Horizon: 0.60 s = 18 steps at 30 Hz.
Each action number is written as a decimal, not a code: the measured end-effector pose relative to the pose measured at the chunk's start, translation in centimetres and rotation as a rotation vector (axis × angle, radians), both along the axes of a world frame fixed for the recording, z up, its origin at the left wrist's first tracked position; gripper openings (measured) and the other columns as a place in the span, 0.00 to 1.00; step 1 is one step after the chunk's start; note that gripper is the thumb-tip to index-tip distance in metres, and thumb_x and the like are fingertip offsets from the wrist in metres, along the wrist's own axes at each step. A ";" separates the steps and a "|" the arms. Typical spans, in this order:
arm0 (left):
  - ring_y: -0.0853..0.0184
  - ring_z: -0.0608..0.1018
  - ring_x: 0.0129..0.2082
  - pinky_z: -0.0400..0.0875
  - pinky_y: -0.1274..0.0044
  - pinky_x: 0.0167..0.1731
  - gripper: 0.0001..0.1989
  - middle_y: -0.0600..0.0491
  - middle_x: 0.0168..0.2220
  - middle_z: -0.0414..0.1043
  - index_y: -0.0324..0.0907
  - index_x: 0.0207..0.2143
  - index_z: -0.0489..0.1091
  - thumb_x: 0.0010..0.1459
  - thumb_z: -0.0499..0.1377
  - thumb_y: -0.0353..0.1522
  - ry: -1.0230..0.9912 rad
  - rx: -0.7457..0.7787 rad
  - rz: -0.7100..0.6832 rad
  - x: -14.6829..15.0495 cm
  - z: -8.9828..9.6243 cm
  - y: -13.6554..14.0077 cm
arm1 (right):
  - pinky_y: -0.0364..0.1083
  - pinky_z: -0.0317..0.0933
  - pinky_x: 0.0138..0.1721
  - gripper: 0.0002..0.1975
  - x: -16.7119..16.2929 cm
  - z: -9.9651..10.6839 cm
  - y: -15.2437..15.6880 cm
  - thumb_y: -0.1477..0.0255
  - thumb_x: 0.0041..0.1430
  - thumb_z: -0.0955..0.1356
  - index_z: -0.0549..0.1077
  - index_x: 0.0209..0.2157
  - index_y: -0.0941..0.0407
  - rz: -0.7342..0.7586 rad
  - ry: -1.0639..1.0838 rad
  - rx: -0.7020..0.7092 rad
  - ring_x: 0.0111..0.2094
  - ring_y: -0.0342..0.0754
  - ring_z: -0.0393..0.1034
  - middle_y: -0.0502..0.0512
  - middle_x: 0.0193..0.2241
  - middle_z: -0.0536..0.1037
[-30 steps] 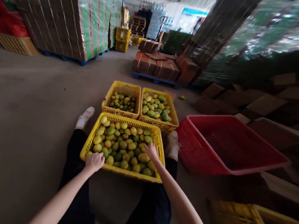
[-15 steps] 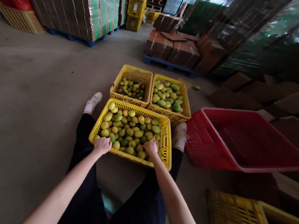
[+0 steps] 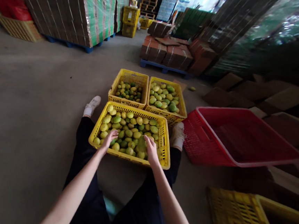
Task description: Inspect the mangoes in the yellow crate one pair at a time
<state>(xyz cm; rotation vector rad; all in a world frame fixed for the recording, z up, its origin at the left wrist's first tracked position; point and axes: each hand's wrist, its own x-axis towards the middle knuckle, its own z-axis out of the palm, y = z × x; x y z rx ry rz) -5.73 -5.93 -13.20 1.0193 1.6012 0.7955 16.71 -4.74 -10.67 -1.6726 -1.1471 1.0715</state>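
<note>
A yellow plastic crate (image 3: 133, 108) full of yellow and green lemons (image 3: 128, 133) stands between my legs. Over its near left part, my left hand (image 3: 108, 140) has its fingers stretched out and holds nothing I can see. My right hand (image 3: 151, 150) is above the near right part, fingers extended and palm turned inward. Just left of those fingers is a blurred green lemon (image 3: 141, 144); whether it touches them I cannot tell. Two more yellow crates, a left one (image 3: 132, 72) and a right one (image 3: 183, 100), hold lemons behind the first.
To the right stands a large red crate (image 3: 201, 144), with another yellow crate (image 3: 235, 210) nearer me. Flattened cardboard (image 3: 230, 80) lies beyond. A loose lemon (image 3: 192, 89) rests on the floor. Wrapped pallet stacks (image 3: 66, 10) and bundled cardboard (image 3: 178, 55) stand at the back.
Both hands have opened from closed shapes, their fingers now extended over the lemons. A blurred green lemon now shows beside my right hand. The view has shifted slightly.
</note>
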 end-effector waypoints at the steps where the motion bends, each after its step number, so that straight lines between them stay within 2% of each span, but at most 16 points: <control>1: 0.60 0.78 0.55 0.68 0.70 0.56 0.22 0.44 0.57 0.75 0.42 0.52 0.73 0.69 0.43 0.38 -0.200 -0.002 0.046 1.1 0.7 -0.2 | 0.47 0.68 0.40 0.23 -1.2 1.4 -1.1 0.49 0.60 0.65 0.77 0.37 0.55 0.059 0.023 0.057 0.40 0.54 0.75 0.56 0.33 0.80; 4: 0.58 0.81 0.49 0.71 0.66 0.55 0.20 0.45 0.48 0.79 0.40 0.47 0.75 0.67 0.48 0.41 -1.018 -0.149 0.279 4.0 2.6 -2.1 | 0.47 0.68 0.39 0.23 -4.4 5.1 -4.2 0.52 0.67 0.61 0.74 0.46 0.55 0.230 -0.056 0.180 0.36 0.52 0.75 0.57 0.36 0.81; 5: 0.58 0.81 0.46 0.72 0.65 0.54 0.19 0.46 0.44 0.80 0.40 0.44 0.75 0.67 0.50 0.41 -1.207 -0.222 0.363 4.3 3.1 -3.0 | 0.47 0.68 0.40 0.22 -5.1 5.9 -5.1 0.53 0.67 0.62 0.73 0.48 0.55 0.260 -0.114 0.227 0.36 0.51 0.75 0.57 0.38 0.81; 7: 0.61 0.82 0.38 0.77 0.66 0.47 0.15 0.49 0.35 0.79 0.40 0.38 0.74 0.67 0.51 0.37 -1.397 -0.348 0.541 3.8 3.8 -5.1 | 0.46 0.67 0.39 0.20 -5.5 6.4 -6.3 0.56 0.70 0.60 0.73 0.47 0.55 0.295 -0.209 0.299 0.36 0.50 0.74 0.58 0.40 0.80; 10: 0.68 0.79 0.27 0.79 0.73 0.34 0.14 0.52 0.27 0.74 0.39 0.32 0.71 0.68 0.49 0.32 -1.413 -0.413 0.768 1.0 4.2 -7.6 | 0.45 0.65 0.38 0.18 -3.8 4.5 -6.3 0.60 0.72 0.58 0.74 0.39 0.55 0.323 -0.387 0.271 0.35 0.49 0.74 0.57 0.36 0.79; 12: 0.69 0.77 0.23 0.78 0.75 0.29 0.14 0.53 0.25 0.71 0.39 0.30 0.69 0.67 0.48 0.31 -1.363 -0.434 0.828 -1.4 4.3 -8.7 | 0.45 0.65 0.39 0.15 -2.1 2.0 -5.1 0.63 0.72 0.61 0.75 0.39 0.56 0.348 -0.595 0.110 0.36 0.50 0.75 0.58 0.37 0.80; 15: 0.70 0.76 0.22 0.79 0.76 0.26 0.11 0.53 0.25 0.70 0.39 0.30 0.69 0.64 0.50 0.29 -1.244 -0.474 0.918 -4.4 4.3 -10.1 | 0.45 0.65 0.46 0.12 0.0 -1.9 -2.1 0.70 0.71 0.62 0.75 0.47 0.59 0.433 -0.943 -0.192 0.48 0.52 0.75 0.63 0.47 0.79; 18: 0.67 0.79 0.26 0.81 0.73 0.28 0.08 0.52 0.28 0.74 0.38 0.33 0.71 0.60 0.52 0.27 -1.085 -0.475 1.063 -6.5 3.8 -11.4 | 0.46 0.66 0.48 0.15 0.9 -4.7 1.4 0.76 0.67 0.64 0.73 0.53 0.61 0.470 -1.030 -0.287 0.56 0.56 0.70 0.68 0.55 0.75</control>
